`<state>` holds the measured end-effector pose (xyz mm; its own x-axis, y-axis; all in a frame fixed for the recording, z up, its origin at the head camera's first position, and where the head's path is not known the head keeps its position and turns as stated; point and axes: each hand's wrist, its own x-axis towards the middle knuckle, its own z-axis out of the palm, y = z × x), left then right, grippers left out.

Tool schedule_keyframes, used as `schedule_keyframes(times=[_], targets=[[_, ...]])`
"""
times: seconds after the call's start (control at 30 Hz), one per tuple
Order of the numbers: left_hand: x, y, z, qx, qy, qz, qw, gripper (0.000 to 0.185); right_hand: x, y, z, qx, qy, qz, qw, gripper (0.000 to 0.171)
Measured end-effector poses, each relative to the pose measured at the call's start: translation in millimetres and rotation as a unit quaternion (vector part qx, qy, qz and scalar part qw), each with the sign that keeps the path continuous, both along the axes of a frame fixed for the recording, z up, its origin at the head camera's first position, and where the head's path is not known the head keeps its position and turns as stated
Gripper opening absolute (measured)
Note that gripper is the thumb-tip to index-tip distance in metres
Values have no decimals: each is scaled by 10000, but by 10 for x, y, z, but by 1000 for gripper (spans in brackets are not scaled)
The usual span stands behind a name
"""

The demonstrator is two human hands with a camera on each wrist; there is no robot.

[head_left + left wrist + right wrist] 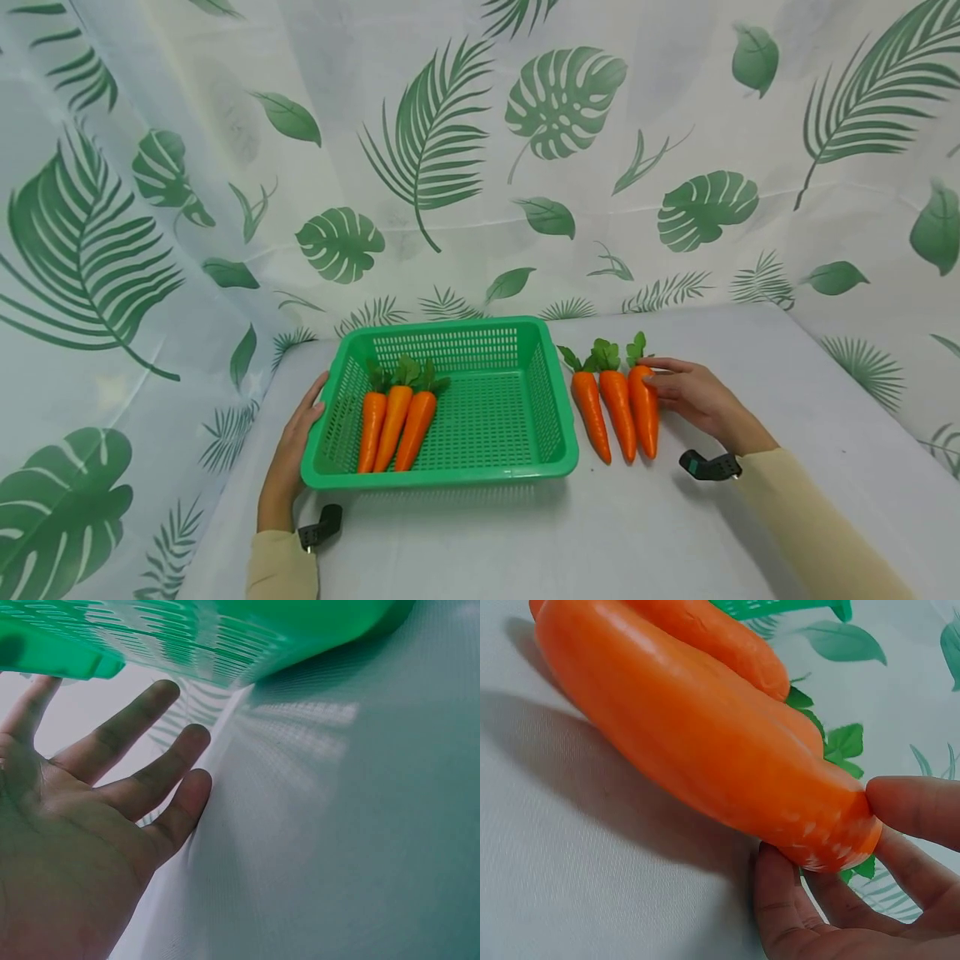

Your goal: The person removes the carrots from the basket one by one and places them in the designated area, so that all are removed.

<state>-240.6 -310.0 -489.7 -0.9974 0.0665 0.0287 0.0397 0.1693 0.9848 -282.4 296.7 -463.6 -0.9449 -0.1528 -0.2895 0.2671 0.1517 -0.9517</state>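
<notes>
A green plastic basket (442, 478) stands on the table, with three orange carrots (395, 425) lying side by side in its left part, leafy tops toward the back. My left hand (291, 450) is at the basket's left side; the left wrist view shows its fingers (124, 742) spread and extended beside the slotted wall. Right of the basket lie three more carrots in a row: a left one (591, 415), a middle one (618, 412) and a right one (643, 412). Thumb and fingers of my right hand (693, 400) pinch the right carrot near its leafy end.
A pale cloth covers the table (480, 550). Behind and to the sides hangs a white curtain (465, 275) printed with green leaves. Each wrist wears a black strap-like device, seen at the left wrist (321, 527) and the right wrist (708, 465).
</notes>
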Motion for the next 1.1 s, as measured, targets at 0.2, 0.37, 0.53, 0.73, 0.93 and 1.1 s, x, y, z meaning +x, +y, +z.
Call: schedule_keyframes(times=[0.2,0.37,0.53,0.73,0.93,1.1], targets=[[-2,1,-3,-27,23,1,10000,58,-8,-47,-11,131,24,-12,9999,64],[-6,-8,-8,-14,78,-14,10000,57,-9,-98,-5,326,109,-74,9994,63],[-12,-12,-14,-28,89,-17,10000,57,-18,-133,-16,491,188,-162,9985,60],[-7,-8,-22,-6,59,1,10000,57,-25,-153,-43,649,259,-175,9974,59],[-10,-6,-22,-3,85,13,10000,57,-15,-176,-50,759,328,-214,9963,59],[-12,-6,-30,80,100,-29,9999,58,-6,-202,-56,950,406,-250,9943,58]])
